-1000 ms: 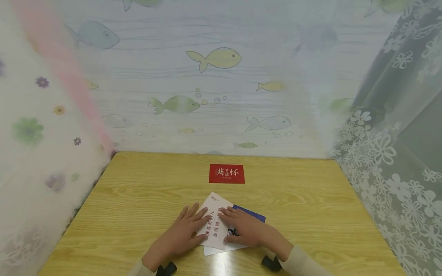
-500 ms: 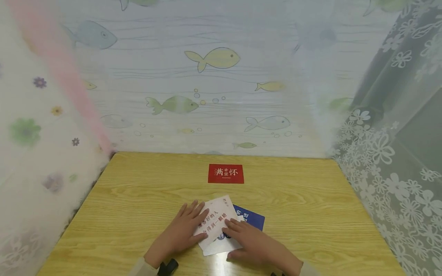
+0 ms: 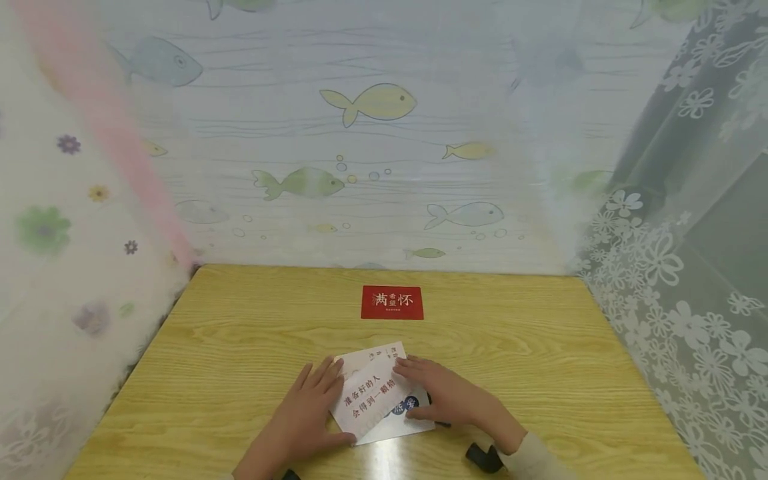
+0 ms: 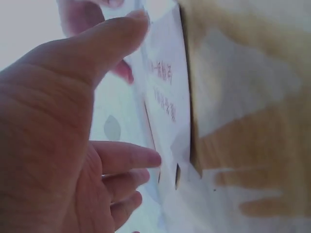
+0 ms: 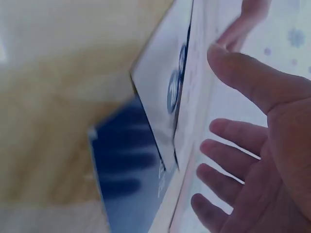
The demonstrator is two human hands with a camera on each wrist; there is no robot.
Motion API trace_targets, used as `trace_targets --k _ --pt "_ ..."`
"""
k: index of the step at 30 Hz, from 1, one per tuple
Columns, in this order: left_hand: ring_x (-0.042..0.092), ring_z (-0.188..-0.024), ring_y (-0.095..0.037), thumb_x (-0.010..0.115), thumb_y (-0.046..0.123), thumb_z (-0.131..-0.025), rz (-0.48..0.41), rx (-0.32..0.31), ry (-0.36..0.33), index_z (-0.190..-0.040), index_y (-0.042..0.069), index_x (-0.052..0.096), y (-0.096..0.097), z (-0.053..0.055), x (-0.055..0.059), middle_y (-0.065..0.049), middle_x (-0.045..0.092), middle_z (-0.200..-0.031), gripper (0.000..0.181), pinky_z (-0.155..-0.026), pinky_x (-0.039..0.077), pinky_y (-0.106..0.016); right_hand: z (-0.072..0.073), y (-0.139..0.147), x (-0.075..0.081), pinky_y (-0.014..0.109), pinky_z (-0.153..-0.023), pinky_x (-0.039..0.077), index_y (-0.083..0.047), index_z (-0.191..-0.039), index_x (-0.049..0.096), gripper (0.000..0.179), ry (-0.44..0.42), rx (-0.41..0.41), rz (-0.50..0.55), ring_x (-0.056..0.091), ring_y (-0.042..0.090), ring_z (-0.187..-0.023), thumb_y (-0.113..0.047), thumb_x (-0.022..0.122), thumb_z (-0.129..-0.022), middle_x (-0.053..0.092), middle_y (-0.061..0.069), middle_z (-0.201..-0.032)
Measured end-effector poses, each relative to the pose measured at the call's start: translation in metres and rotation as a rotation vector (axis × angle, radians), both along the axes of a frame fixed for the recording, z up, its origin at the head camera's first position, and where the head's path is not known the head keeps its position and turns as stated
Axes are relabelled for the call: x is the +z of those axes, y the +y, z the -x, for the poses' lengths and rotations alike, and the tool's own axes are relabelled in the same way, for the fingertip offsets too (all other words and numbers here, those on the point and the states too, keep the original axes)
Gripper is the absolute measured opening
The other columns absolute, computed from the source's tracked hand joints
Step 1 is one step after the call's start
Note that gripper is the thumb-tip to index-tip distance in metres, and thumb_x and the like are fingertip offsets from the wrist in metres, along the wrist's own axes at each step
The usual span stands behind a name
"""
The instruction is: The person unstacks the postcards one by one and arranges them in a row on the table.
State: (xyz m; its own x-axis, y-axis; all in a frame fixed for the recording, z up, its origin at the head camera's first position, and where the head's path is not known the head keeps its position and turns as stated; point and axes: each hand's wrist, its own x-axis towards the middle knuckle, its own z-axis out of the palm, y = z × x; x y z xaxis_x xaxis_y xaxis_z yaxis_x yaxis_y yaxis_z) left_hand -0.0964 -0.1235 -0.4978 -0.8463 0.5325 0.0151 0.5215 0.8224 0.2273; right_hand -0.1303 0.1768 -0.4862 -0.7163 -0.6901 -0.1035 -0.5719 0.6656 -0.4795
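Observation:
A loose pile of cards lies between my two hands on the wooden table. On top is a pale pink card (image 3: 367, 395) with lines of red characters; part of a similar pale card (image 3: 357, 360) shows behind it. Below sits a white card (image 3: 384, 428) with round dark-blue characters. A dark blue card (image 5: 126, 150) pokes out in the right wrist view. My left hand (image 3: 306, 408) lies at the pile's left edge, fingers extended, thumb by its near corner. My right hand (image 3: 451, 392) spreads over the right side, fingertips at the top card's corner.
A red card (image 3: 393, 303) with white characters lies flat farther back on the wood-grain table (image 3: 528, 340). A fish-print curtain (image 3: 372, 133) hangs behind the table, with a flower-print cloth at left and white lace at right.
The top card has turned clockwise, and another pale card now shows behind it. The blue card has gone from sight in the head view. My right hand drew back, then moved forward again.

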Motion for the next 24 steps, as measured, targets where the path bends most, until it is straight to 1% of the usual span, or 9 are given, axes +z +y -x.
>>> trace_targets --k 4,8,12,16,18,21,24 --pt "0.032 -0.151 -0.038 0.072 0.072 -0.075 0.015 0.019 0.006 -0.145 -0.005 0.050 0.000 -0.009 0.000 -0.018 0.041 -0.159 0.106 -0.123 0.024 -0.059 0.014 -0.003 -0.004 0.050 -0.123 0.030 -0.010 -0.155 0.043 0.076 -0.051 0.031 0.000 0.025 0.031 -0.155 -0.034 0.076 -0.092 0.035 0.004 -0.165" --pt "0.031 -0.151 -0.038 0.068 0.074 -0.077 0.019 0.029 -0.016 -0.147 -0.007 0.047 -0.001 -0.013 -0.004 -0.020 0.040 -0.159 0.109 -0.123 0.024 -0.059 0.016 -0.006 -0.010 0.049 -0.124 0.028 -0.012 -0.156 0.042 0.074 -0.104 0.044 -0.003 0.022 0.029 -0.156 -0.033 0.075 -0.093 0.033 0.002 -0.166" --pt "0.031 -0.151 -0.039 0.067 0.075 -0.078 0.035 0.036 -0.023 -0.148 -0.008 0.046 -0.001 -0.014 -0.005 -0.021 0.039 -0.160 0.110 -0.123 0.023 -0.060 0.011 -0.005 -0.014 0.047 -0.123 0.031 -0.013 -0.154 0.046 0.072 -0.072 0.038 -0.021 0.027 0.028 -0.154 -0.031 0.076 -0.091 0.037 0.001 -0.164" --pt "0.030 -0.151 -0.040 0.071 0.071 -0.077 0.021 0.054 -0.026 -0.148 -0.008 0.044 -0.002 -0.014 -0.005 -0.022 0.037 -0.160 0.110 -0.123 0.022 -0.061 0.005 -0.003 -0.015 0.044 -0.121 0.035 -0.012 -0.149 0.052 0.067 -0.011 0.027 -0.021 0.039 0.026 -0.148 -0.026 0.078 -0.089 0.049 0.001 -0.156" --pt "0.030 -0.151 -0.040 0.073 0.069 -0.076 0.011 0.064 -0.023 -0.148 -0.008 0.044 -0.003 -0.013 -0.004 -0.021 0.037 -0.161 0.110 -0.123 0.022 -0.061 0.003 -0.002 -0.014 0.043 -0.120 0.037 -0.012 -0.147 0.054 0.065 0.013 0.021 -0.015 0.044 0.025 -0.144 -0.025 0.080 -0.088 0.053 0.000 -0.151" --pt "0.031 -0.151 -0.039 0.076 0.068 -0.074 0.003 0.067 -0.008 -0.148 -0.008 0.046 -0.004 -0.012 -0.005 -0.020 0.036 -0.161 0.110 -0.123 0.023 -0.060 0.003 -0.001 -0.014 0.043 -0.119 0.038 -0.014 -0.149 0.052 0.072 0.039 0.018 -0.008 0.044 0.025 -0.143 -0.029 0.083 -0.085 0.052 0.000 -0.152" --pt "0.033 -0.150 -0.039 0.078 0.066 -0.071 -0.007 0.055 0.019 -0.145 -0.007 0.048 -0.005 -0.010 -0.007 -0.021 0.037 -0.161 0.109 -0.123 0.025 -0.059 0.005 -0.002 -0.015 0.047 -0.121 0.034 -0.013 -0.154 0.045 0.087 0.057 0.028 -0.022 0.037 0.029 -0.148 -0.037 0.086 -0.081 0.043 0.004 -0.160"
